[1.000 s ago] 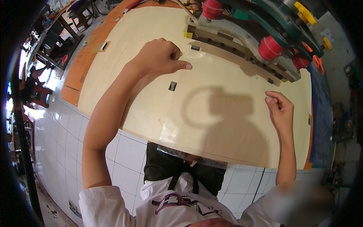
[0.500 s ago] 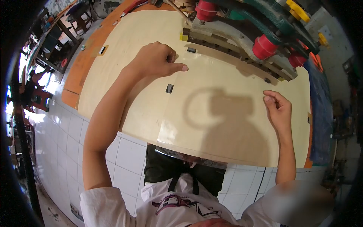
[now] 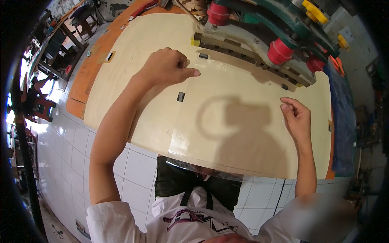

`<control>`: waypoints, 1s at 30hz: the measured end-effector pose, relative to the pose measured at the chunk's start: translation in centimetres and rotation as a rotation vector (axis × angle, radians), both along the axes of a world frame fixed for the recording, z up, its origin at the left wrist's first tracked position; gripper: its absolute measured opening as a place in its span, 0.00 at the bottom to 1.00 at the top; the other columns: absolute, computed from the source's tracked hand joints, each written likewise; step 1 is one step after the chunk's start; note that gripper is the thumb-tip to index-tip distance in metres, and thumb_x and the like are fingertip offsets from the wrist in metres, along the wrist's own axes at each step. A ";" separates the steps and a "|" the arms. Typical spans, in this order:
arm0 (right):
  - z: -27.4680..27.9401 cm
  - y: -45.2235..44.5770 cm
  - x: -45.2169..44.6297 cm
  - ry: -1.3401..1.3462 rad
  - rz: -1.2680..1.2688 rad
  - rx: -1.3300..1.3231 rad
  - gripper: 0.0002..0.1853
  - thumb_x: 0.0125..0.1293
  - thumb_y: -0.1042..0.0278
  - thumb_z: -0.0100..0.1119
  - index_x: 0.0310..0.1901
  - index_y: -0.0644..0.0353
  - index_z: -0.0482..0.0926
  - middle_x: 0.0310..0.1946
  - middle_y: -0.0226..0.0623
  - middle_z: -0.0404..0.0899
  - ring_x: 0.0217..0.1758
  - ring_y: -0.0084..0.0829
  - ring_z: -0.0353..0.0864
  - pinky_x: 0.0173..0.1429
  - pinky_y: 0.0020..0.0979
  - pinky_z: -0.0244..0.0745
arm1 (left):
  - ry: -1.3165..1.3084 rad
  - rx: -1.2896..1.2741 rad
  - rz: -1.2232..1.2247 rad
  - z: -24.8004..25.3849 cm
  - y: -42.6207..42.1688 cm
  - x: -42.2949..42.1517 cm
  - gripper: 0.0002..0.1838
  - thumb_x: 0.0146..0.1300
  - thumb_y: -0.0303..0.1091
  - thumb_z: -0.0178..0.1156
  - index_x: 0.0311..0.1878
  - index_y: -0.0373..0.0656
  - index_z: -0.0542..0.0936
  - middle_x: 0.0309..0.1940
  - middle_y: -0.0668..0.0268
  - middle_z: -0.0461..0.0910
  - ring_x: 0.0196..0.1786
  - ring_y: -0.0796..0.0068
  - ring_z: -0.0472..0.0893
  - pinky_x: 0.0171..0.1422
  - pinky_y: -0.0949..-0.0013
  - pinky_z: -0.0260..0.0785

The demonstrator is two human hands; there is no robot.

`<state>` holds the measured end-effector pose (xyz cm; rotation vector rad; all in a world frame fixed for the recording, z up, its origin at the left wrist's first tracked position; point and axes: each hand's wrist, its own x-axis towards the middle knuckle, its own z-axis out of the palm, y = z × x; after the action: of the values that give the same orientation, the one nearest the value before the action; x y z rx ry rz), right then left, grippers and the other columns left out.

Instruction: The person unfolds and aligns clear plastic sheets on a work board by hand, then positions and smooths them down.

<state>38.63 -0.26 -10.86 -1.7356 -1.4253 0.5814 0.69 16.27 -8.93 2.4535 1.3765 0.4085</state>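
My left hand (image 3: 168, 67) rests over a broad, glossy cream sheet (image 3: 133, 40), its fingers curled in and its thumb pointing right, with nothing seen in it. Just beyond the thumb lies a small dark rectangular piece (image 3: 203, 56); another dark piece (image 3: 180, 96) is nearer to me, below the hand. On the right side of the sheet, my right hand (image 3: 297, 113) is loosely closed, thumb and forefinger near each other, and no object shows in it. A third small dark piece (image 3: 285, 86) lies just beyond those fingertips.
A green machine frame with red cylindrical parts (image 3: 279, 51), yellow knobs (image 3: 315, 12) and a long metal bar (image 3: 251, 56) stands over the sheet's far right. The orange-brown tabletop (image 3: 77, 91) shows at the left. Blue plastic (image 3: 342, 121) hangs at the right edge.
The view has shifted very slightly. Both hands keep practically the same pose and place over the sheet, and the dark pieces stay where they were.
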 end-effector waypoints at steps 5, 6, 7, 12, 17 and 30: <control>-0.2 0.0 0.0 -0.062 0.020 0.076 0.11 0.67 0.74 0.63 0.50 0.66 0.85 0.22 0.20 0.69 0.25 0.13 0.63 0.31 0.20 0.62 | 0.019 0.016 -0.031 -0.1 0.2 0.0 0.31 0.58 0.57 0.68 0.13 0.41 0.73 0.11 0.63 0.72 0.19 0.61 0.73 0.30 0.59 0.66; -0.1 -0.1 -0.1 -0.067 0.004 0.077 0.11 0.67 0.74 0.63 0.50 0.66 0.85 0.22 0.20 0.69 0.25 0.13 0.63 0.31 0.20 0.62 | 0.016 0.019 -0.020 -0.1 0.1 -0.1 0.30 0.58 0.56 0.68 0.13 0.41 0.74 0.11 0.63 0.72 0.19 0.61 0.73 0.30 0.59 0.66; 0.0 -0.1 -0.2 -0.065 -0.002 0.084 0.11 0.67 0.75 0.63 0.50 0.66 0.85 0.22 0.20 0.69 0.25 0.13 0.63 0.31 0.20 0.62 | 0.011 0.023 -0.012 0.0 0.1 -0.1 0.29 0.58 0.55 0.68 0.14 0.41 0.74 0.11 0.62 0.72 0.19 0.60 0.73 0.29 0.59 0.65; 0.1 -0.1 -0.3 -0.064 -0.036 0.073 0.12 0.67 0.75 0.61 0.50 0.66 0.85 0.20 0.21 0.69 0.23 0.13 0.64 0.30 0.21 0.62 | -0.035 0.017 -0.027 0.4 -0.3 0.2 0.29 0.58 0.52 0.69 0.14 0.39 0.71 0.10 0.62 0.68 0.17 0.61 0.68 0.28 0.58 0.62; 0.0 -0.2 -0.4 -0.077 -0.060 0.059 0.12 0.66 0.73 0.62 0.49 0.66 0.86 0.19 0.23 0.71 0.22 0.15 0.65 0.30 0.23 0.64 | 0.015 0.026 -0.040 0.0 0.1 0.0 0.29 0.61 0.53 0.69 0.17 0.38 0.75 0.11 0.61 0.71 0.17 0.65 0.71 0.28 0.58 0.65; 0.1 0.0 -0.2 -0.223 -0.083 0.007 0.14 0.66 0.66 0.62 0.50 0.61 0.87 0.22 0.34 0.80 0.23 0.23 0.72 0.34 0.29 0.71 | -0.021 0.008 -0.013 0.2 -0.2 0.3 0.29 0.58 0.53 0.70 0.15 0.39 0.74 0.10 0.63 0.69 0.18 0.61 0.69 0.27 0.60 0.63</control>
<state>38.43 -0.25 -10.73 -1.8917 -1.4950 0.3460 0.98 16.04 -8.71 2.4565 1.3527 0.4365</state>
